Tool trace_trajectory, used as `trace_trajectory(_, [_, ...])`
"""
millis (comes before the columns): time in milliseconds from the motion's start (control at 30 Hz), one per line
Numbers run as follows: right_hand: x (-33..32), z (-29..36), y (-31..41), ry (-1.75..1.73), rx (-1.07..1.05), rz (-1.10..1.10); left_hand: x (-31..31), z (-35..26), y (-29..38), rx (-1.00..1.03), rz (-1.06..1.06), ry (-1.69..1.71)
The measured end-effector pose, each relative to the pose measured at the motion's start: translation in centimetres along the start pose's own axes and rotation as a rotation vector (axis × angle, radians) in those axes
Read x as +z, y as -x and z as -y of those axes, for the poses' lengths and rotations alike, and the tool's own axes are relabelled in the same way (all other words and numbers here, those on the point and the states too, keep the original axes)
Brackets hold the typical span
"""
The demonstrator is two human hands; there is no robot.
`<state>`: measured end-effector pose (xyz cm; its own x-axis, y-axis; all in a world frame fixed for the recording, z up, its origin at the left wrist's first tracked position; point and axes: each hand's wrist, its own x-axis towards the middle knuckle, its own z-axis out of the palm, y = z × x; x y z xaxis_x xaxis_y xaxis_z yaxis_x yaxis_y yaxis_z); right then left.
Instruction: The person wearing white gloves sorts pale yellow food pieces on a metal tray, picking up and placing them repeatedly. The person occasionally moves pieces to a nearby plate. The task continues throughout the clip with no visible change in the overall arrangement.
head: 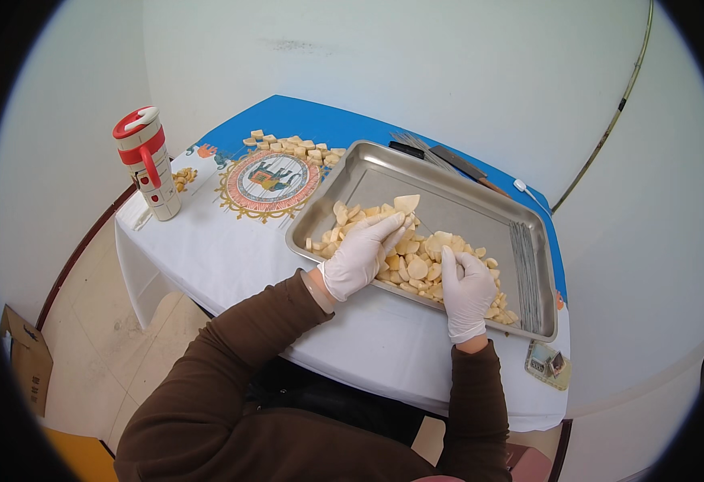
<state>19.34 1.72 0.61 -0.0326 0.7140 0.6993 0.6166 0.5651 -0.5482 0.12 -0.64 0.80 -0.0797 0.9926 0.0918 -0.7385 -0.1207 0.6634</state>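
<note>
A stainless steel tray point(442, 208) holds a heap of pale, cream-coloured food slices point(417, 269) along its near side. Over the heap, my left hand point(358, 250) in a white glove pinches a pale slice point(407, 203), its fingers pointing to the right. My right hand point(468, 289), also gloved, grips several slices point(439, 242) that look gathered on a skewer. A thin line of metal skewer point(425, 227) shows between the two hands; its ends are hidden. Inside the tray's right end lies a bundle of thin metal skewers point(525, 277).
Behind the tray lie a knife point(460, 161), more skewers point(418, 144) and a white cable plug point(519, 185). Rows of cut pieces point(295, 144) rest on the tablecloth point(219, 247). A red-and-white tumbler point(156, 175) stands left. A small dish point(548, 364) sits near the right corner.
</note>
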Motion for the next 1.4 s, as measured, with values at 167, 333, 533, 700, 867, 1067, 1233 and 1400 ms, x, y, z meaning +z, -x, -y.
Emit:
trace_trajectory(167, [0.0,-0.4,0.0,0.026,0.004,0.015,-0.1,0.0,0.0,0.01,0.005,-0.049])
trace_trajectory(333, [0.1,-0.5,0.0,0.039,-0.05,-0.015,-0.6,0.2,-0.2,0.025,0.015,-0.084])
trace_trajectory(533, [0.0,-0.4,0.0,0.056,-0.073,-0.006,-0.3,0.1,0.0,0.03,-0.019,-0.152])
trace_trajectory(700, [-0.4,1.0,0.1,0.0,-0.041,0.095,0.1,1.1,0.7,-0.071,0.046,-0.295])
trace_trajectory(867, [-0.5,0.9,0.0,-0.033,-0.039,0.075,0.0,1.4,0.6,-0.051,0.055,-0.348])
trace_trajectory(1067, [-0.2,0.5,0.0,-0.043,-0.023,0.068,0.1,1.5,0.6,-0.045,0.053,-0.375])
trace_trajectory(1233, [-0.3,0.6,0.0,-0.031,0.009,0.084,0.3,1.4,0.7,-0.055,0.059,-0.369])
trace_trajectory(1400, [-0.1,0.2,0.0,-0.04,-0.021,0.026,0.9,0.9,1.1,-0.073,0.079,-0.388])
